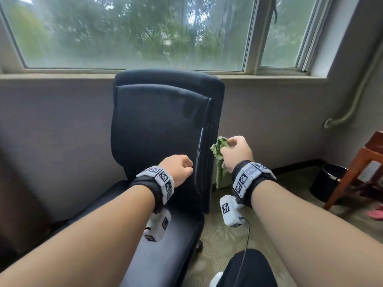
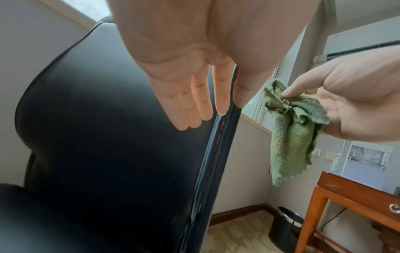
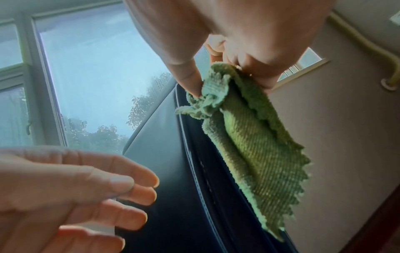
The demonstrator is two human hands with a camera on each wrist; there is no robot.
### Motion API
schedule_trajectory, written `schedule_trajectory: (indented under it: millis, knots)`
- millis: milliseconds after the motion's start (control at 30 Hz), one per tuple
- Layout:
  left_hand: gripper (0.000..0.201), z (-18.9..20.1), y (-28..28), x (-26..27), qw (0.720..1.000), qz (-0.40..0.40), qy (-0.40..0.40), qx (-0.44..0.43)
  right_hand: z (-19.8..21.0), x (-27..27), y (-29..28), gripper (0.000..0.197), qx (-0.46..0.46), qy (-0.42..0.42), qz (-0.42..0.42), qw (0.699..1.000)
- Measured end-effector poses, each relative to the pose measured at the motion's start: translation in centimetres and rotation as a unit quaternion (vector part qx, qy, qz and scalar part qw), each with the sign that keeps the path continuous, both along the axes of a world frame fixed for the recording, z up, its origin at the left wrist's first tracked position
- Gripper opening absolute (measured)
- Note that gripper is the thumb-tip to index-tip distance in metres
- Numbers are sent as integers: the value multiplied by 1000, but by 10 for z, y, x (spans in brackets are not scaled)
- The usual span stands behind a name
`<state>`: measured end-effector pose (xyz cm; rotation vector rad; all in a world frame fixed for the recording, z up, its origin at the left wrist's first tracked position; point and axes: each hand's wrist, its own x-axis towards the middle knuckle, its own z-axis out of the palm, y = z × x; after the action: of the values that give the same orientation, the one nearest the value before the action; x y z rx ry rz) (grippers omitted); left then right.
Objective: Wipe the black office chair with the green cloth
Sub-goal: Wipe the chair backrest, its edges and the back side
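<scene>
**Cloth in hand beside office chair**

Forearms reach forward from the bottom of the head view, each wrist strapped with a black band carrying white marker blocks. The left hand (image 1: 179, 167) hovers in front of the black office chair (image 1: 163, 125), level with the lower backrest near its right edge; the left wrist view shows its fingers (image 2: 195, 109) straight and together, holding nothing, and whether they touch the upholstery cannot be told. The right hand (image 1: 236, 151) sits just to the right of the backrest, its grip closed on the green cloth (image 1: 220, 162), with the thumb and fingertips pinching the bunched upper end. The rest of the cloth hangs loose below the hand, close beside the chair's side edge; the views do not settle whether it touches the chair. The chair's seat (image 1: 165, 241) extends toward the camera under the left forearm. A dark-trousered knee (image 1: 248, 268) shows at the bottom of the frame, above patterned carpet (image 1: 219, 241). Farther right, a black wastebasket (image 1: 326, 181) stands on the floor beside a wooden table (image 1: 356, 166), near the corner of the room. Behind the chair runs a grey wall, topped by a wide window (image 1: 132, 32) looking out on green trees.
</scene>
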<state>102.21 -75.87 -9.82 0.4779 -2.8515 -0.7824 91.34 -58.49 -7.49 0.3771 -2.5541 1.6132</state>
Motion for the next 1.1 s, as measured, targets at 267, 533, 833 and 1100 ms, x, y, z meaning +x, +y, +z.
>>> schedule_trajectory:
  millis: [267, 533, 833, 1100]
  knots:
    - [75, 43, 32, -10, 979, -53, 147, 133, 25, 8, -11, 16, 18, 26, 113, 993]
    - [45, 34, 12, -36, 979, 31, 192, 52, 18, -40, -26, 26, -83, -83, 118, 986]
    - [17, 22, -19, -45, 947, 54, 307, 81, 20, -88, -57, 33, 15, 7, 66, 998]
    - [14, 15, -5, -51, 934, 49, 346, 79, -6, -58, -60, 26, -30, 53, 18, 998]
